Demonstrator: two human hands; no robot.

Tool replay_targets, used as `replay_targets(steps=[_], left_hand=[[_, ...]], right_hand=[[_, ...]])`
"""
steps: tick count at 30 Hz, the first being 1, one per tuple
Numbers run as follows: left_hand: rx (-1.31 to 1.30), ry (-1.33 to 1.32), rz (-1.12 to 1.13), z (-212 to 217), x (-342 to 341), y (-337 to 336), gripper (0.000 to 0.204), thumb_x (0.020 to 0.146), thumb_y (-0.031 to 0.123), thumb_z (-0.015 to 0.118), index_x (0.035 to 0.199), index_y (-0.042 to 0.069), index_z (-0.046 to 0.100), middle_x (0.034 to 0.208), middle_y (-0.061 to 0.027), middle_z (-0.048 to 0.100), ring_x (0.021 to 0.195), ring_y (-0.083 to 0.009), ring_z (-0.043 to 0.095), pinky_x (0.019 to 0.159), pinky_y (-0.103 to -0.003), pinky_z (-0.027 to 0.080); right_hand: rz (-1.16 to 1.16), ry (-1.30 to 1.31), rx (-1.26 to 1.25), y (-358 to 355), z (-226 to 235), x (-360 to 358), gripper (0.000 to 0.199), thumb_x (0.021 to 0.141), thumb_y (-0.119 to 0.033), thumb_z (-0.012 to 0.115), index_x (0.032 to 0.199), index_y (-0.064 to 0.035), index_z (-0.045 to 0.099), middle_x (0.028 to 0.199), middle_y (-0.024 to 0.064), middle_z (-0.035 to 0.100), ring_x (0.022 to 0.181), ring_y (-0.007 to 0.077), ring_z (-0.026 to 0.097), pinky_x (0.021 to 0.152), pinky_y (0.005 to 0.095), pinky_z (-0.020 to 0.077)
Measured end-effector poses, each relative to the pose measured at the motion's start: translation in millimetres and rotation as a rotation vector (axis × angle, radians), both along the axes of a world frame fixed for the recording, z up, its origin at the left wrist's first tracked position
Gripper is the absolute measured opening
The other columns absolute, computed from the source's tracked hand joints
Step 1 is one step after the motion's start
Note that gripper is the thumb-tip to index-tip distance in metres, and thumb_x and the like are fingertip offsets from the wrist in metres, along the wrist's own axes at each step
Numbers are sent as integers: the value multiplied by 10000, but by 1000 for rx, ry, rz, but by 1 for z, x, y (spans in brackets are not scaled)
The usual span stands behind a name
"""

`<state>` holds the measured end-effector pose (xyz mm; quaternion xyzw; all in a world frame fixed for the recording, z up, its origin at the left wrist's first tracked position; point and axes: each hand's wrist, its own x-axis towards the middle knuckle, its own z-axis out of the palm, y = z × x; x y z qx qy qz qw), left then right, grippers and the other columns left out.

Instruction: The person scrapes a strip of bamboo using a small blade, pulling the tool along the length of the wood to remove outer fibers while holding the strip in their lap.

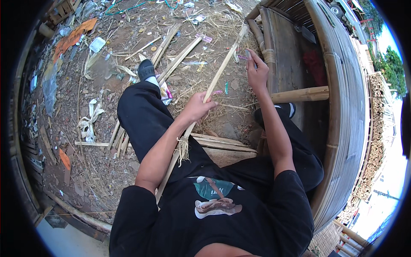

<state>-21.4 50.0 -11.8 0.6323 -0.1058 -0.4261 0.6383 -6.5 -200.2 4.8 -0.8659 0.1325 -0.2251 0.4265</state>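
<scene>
My left hand [199, 107] is closed around a long pale bamboo strip [221, 68]. The strip slants from beside the bamboo bench at the far end down across my lap, past my left forearm. Frayed fibres [183, 150] hang from it below that hand. My right hand [257, 72] is raised to the right of the strip's upper part, apart from it, with thumb and fingers pinched together. Whatever lies between those fingertips is too small to make out.
Split bamboo pieces [182, 58] lie on the littered dirt ground ahead. A bamboo bench frame [295, 94] stands close on my right. More split bamboo [224, 147] lies between my legs. An orange sheet [75, 38] and plastic scraps are scattered at the left.
</scene>
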Motion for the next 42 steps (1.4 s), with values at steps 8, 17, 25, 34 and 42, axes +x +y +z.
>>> replay_targets(steps=[8, 17, 25, 34, 42], left_hand=[[233, -173, -111, -17, 7, -13, 228, 902, 230, 631, 864, 14, 571, 561, -7, 523, 426, -102, 521, 404, -253, 409], [230, -706, -218, -24, 23, -13, 434, 920, 392, 563, 946, -31, 661, 669, -127, 642, 611, -210, 657, 623, -346, 522], [556, -567, -793, -40, 12, -23, 415, 864, 384, 628, 846, -27, 686, 708, -177, 682, 658, -285, 697, 669, -396, 543], [834, -490, -891, -84, -3, -25, 231, 830, 121, 558, 829, -72, 684, 732, -184, 695, 629, -275, 700, 590, -385, 571], [799, -395, -859, -95, 13, -24, 232, 801, 35, 488, 769, -80, 687, 708, -201, 685, 609, -265, 698, 531, -379, 562]], right_hand=[[-36, 374, 999, 43, -52, -17, 375, 941, -229, 605, 1255, -28, 568, 643, -38, 468, 510, 58, 425, 472, 235, 355], [123, 396, 1069, 27, -76, -28, 239, 923, -285, 645, 853, -76, 553, 626, -60, 414, 492, 49, 391, 429, 224, 296], [27, 789, 775, 9, -134, -63, 484, 898, -544, 583, 856, -63, 616, 596, -41, 418, 488, 66, 390, 424, 261, 318], [291, 1133, -365, -17, -179, -108, 622, 898, -552, 514, 1082, 24, 658, 1106, 265, 635, 1092, 404, 588, 932, 445, 473], [310, 1061, -451, -19, -73, -57, 435, 863, -414, 605, 1065, -37, 680, 1066, 218, 659, 1003, 382, 624, 878, 441, 496]])
